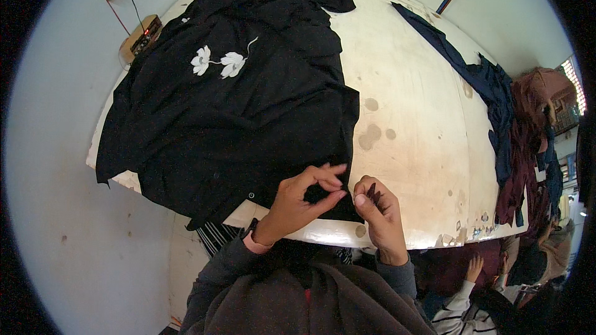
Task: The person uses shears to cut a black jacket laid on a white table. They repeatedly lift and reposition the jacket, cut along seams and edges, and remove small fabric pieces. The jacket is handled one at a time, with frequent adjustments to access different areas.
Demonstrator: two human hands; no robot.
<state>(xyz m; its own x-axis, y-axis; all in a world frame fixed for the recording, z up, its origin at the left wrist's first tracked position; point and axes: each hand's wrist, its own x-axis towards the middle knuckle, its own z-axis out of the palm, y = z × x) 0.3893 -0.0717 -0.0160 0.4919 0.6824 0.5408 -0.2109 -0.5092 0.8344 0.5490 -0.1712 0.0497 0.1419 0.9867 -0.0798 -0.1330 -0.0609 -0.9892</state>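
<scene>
My left hand point(310, 201) hovers at the lower right corner of the black cloth point(217, 124), fingers apart and slightly blurred. Just to its right, my right hand point(375, 208) is closed round a small dark object point(374, 192), perhaps a tool, too small to make out. The cloth lies rumpled over the left part of the pale table point(422, 136) and bears white flowers point(232, 64). A small pale ring point(251, 195) shows on it near the front edge.
Dark blue cloth point(484, 80) and maroon cloth point(521, 167) lie along the right edge. A device with cords point(139, 40) sits by the left wall. A co-worker's hand point(475, 267) and striped sleeve point(456, 307) are at lower right, among other people and fabrics.
</scene>
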